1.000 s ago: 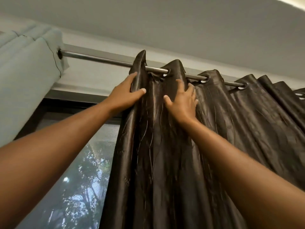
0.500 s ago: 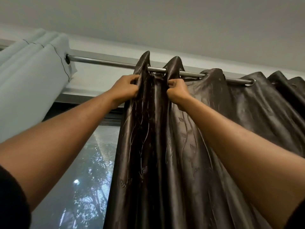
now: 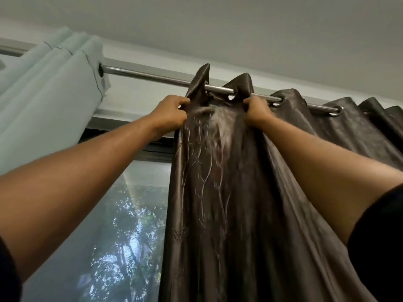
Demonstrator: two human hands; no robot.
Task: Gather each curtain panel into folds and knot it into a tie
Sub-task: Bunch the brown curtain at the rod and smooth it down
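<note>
Dark curtain panel (image 3: 218, 203) hangs from rod (image 3: 152, 76) by eyelets (image 3: 337, 111). Just below rod, left hand (image 3: 172, 114) clenched on leading edge, right hand (image 3: 257, 112) clenched on next pleat; likely bunching top folds together before knotting. Tie not yet made.

The person's arms were bare from the wrists back along the left forearm (image 3: 91, 182) and the right forearm (image 3: 322, 171), both long and smooth in outline. The left hand (image 3: 172, 114) and the right hand (image 3: 257, 113) were bare as well. Black sleeves began near the elbows. The right sleeve (image 3: 379, 240) showed as a broad, plain, matte shape with a rounded hem crossing the arm. The left sleeve (image 3: 7, 277) was only a narrow black strip at the edge of the view.
</note>
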